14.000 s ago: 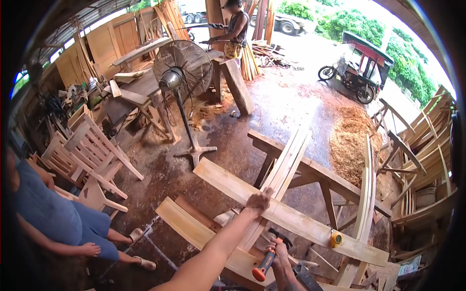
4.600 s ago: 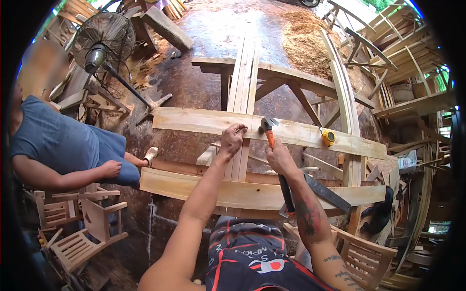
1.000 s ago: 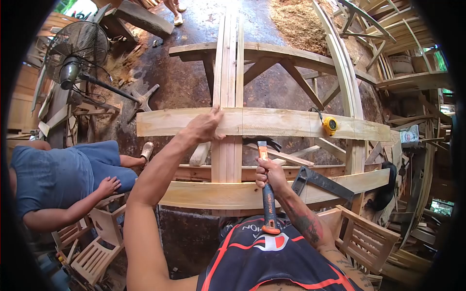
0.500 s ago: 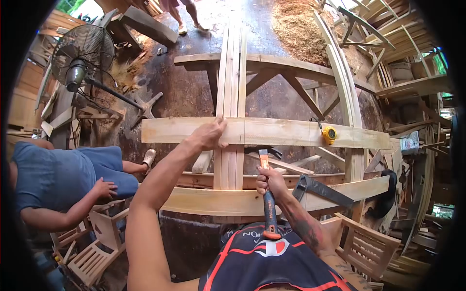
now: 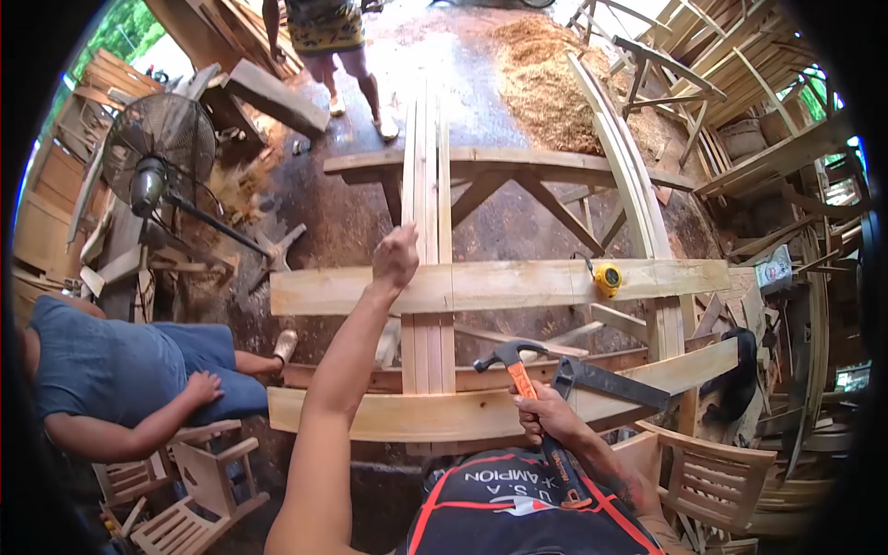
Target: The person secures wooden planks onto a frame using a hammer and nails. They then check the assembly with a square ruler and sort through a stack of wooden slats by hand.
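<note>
My left hand (image 5: 396, 255) is closed above the upper wide board (image 5: 509, 285), beside the narrow strips (image 5: 428, 185); what its fingers hold, if anything, is too small to tell. In my right hand (image 5: 546, 412) is a claw hammer (image 5: 523, 380) with an orange and dark handle, its head up between the two wide boards. The lower wide board (image 5: 370, 415) lies nearer my body. A yellow tape measure (image 5: 607, 278) rests on the upper board's right part. A dark handsaw (image 5: 615, 383) lies across the lower board, right of the hammer.
Someone in blue (image 5: 116, 370) is at the left, near wooden chairs (image 5: 199, 490). Another person (image 5: 333, 55) stands beyond the trestle (image 5: 499, 165). A pedestal fan (image 5: 157, 157) stands at upper left, sawdust (image 5: 555, 83) at upper right. A chair back (image 5: 712, 476) is at lower right.
My left hand has come off the upper board and risen, now closed. The hammer has tilted, its head swinging up and left. The far person has come more into view.
</note>
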{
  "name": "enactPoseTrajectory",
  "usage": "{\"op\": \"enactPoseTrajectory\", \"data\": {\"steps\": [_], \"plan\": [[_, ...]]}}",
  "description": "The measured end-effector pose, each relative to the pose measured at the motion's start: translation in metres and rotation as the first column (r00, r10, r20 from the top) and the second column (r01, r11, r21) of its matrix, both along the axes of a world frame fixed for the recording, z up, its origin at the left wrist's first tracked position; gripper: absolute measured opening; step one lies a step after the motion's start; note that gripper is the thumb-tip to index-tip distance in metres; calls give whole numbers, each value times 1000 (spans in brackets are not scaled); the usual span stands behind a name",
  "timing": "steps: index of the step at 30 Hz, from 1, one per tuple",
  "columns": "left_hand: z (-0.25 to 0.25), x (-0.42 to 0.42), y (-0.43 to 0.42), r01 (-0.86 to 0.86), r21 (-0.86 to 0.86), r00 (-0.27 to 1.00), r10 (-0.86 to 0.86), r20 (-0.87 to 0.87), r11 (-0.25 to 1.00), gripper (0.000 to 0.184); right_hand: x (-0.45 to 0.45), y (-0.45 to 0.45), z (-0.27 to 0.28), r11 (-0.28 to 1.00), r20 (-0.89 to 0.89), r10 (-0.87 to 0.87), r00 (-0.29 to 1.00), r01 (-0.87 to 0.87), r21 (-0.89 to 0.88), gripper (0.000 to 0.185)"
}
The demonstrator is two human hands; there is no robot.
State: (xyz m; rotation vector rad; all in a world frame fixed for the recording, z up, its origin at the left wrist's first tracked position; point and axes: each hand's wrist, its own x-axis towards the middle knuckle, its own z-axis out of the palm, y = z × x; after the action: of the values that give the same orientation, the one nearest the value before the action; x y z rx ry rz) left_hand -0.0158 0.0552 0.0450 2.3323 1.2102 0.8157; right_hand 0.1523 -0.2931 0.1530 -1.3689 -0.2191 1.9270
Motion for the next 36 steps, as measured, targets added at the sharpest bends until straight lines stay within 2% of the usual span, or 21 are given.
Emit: {"op": "enactPoseTrajectory", "data": {"steps": [1, 3, 5, 6, 7, 9, 10, 11, 13, 14, 18, 21, 23, 24, 26, 27, 29, 31, 33, 34, 36], "plan": [[-15, 10, -3, -86, 134, 989, 68, 134, 987, 23, 1, -4, 2, 999, -4, 9, 1000, -9, -31, 20], [-23, 24, -11, -65, 131, 996, 57, 68, 989, 23, 1, -12, 4, 997, 82, 27, 996, -32, 65, 23], [-7, 34, -21, -22, -12, 996, 21, -89, 1000, 25, 3, -10, 16, 996, 129, 26, 991, -37, 82, 30], [-7, 36, -18, -18, -59, 983, 7, -182, 998, 35, 4, -9, 19, 997, 122, 16, 992, -25, 69, 30], [-4, 38, -17, -17, -74, 982, 2, -191, 997, 35, 5, -7, 22, 998, 116, 2, 993, -9, 58, 31], [2, 41, -14, -166, -97, 961, 139, -238, 981, 54, 6, -2, 28, 999, 133, -17, 991, 10, 51, 33], [2, 43, -11, -199, -150, 951, 154, -268, 968, 78, 7, 1, 31, 998, 159, -33, 987, 23, 59, 34], [-1, 44, -9, -197, -164, 950, 147, -277, 967, 78, 7, 3, 32, 999, 154, -34, 988, 27, 43, 34], [2, 45, -9, -204, -176, 961, 162, -226, 963, 91, 8, 8, 33, 998, 207, -14, 978, 1, 62, 34], [10, 48, -10, -229, -197, 936, 161, -312, 953, 101, 8, 10, 32, 998, 201, -15, 979, 2, 61, 33], [8, 50, -10, -237, -222, 937, 162, -309, 946, 101, 5, 16, 34, 999, 237, 13, 971, -25, 48, 32], [10, 51, -10, -253, -195, 938, 191, -290, 948, 96, 2, 20, 36, 993, 367, 89, 926, -111, 38, 29], [14, 51, -10, -254, -223, 934, 178, -310, 941, 91, 1, 20, 34, 979, 559, 88, 824, -176, 105, 29], [9, 51, -11, -260, -227, 934, 185, -307, 938, 91, 0, 26, 38, 978, 562, 96, 821, -184, 101, 29], [-3, 51, -10, -264, -155, 935, 214, -283, 952, 90, -1, 45, 53, 930, 788, 65, 613, -324, 175, 32], [-1, 50, -11, -272, -157, 934, 222, -278, 949, 90, -2, 51, 55, 927, 791, 71, 608, -334, 173, 32], [6, 50, -9, -248, -244, 947, 181, -266, 938, 90, -2, 62, 60, 810, 843, -81, 531, -458, 366, 37], [10, 49, -9, -241, -270, 950, 170, -261, 932, 87, -3, 66, 64, 792, 863, -26, 504, -517, 326, 38], [8, 48, -9, -235, -195, 942, 174, -288, 952, 83, -11, 72, 57, 651, 796, -261, 546, -509, 563, 36], [9, 47, -8, -219, -209, 934, 143, -329, 953, 80, -14, 71, 49, 622, 801, -275, 533, -536, 570, 35], [11, 44, -7, -203, -222, 928, 115, -354, 954, 80, -22, 81, 47, 707, 796, -147, 587, -501, 499, 35]]}}
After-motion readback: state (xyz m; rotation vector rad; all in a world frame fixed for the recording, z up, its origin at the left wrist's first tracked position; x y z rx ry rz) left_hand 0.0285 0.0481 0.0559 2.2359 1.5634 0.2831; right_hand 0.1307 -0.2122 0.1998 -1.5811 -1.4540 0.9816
